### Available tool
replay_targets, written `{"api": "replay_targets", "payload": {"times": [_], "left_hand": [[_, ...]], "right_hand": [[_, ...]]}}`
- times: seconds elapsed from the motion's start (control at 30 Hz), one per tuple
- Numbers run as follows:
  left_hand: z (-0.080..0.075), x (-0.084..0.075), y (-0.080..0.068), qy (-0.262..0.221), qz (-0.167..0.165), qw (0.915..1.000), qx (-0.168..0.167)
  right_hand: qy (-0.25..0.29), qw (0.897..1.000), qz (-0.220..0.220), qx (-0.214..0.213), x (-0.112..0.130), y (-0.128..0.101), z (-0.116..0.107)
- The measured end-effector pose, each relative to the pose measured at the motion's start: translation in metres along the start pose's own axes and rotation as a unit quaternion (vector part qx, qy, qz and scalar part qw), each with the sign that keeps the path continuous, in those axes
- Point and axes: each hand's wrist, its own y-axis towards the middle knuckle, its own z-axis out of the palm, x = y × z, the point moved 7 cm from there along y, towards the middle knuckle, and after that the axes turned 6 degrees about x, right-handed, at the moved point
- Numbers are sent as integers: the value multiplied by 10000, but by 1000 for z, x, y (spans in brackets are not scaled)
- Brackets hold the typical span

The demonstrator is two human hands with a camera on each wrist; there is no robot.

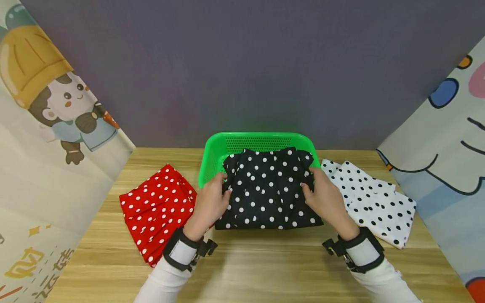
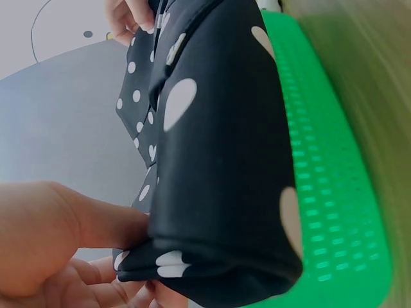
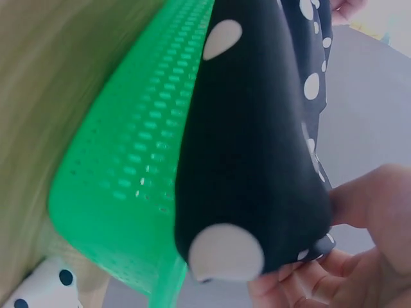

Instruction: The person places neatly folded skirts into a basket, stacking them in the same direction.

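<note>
A folded black cloth with white dots (image 1: 267,191) hangs over the front rim of a green plastic basket (image 1: 216,147). My left hand (image 1: 210,202) pinches its left edge and my right hand (image 1: 323,198) pinches its right edge. In the left wrist view my thumb (image 2: 96,221) presses the black cloth (image 2: 225,167) beside the green basket (image 2: 327,192). The right wrist view has my fingers (image 3: 359,256) under the black cloth (image 3: 257,141), with the basket (image 3: 128,173) on the left.
A folded red cloth with white dots (image 1: 157,208) lies left of the basket on the wooden table (image 1: 265,265). A white cloth with black dots (image 1: 373,202) lies to the right. Cartoon-printed panels (image 1: 45,126) flank the table; a grey wall stands behind.
</note>
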Motion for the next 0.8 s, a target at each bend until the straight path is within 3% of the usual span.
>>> {"api": "replay_targets", "payload": {"times": [0.47, 0.8], "left_hand": [[-6, -5, 45, 168, 26, 9996, 216], [-13, -5, 71, 362, -36, 9990, 254]], "right_hand": [[7, 9997, 5, 228, -9, 41, -6], [80, 9968, 347, 718, -13, 70, -3]]}}
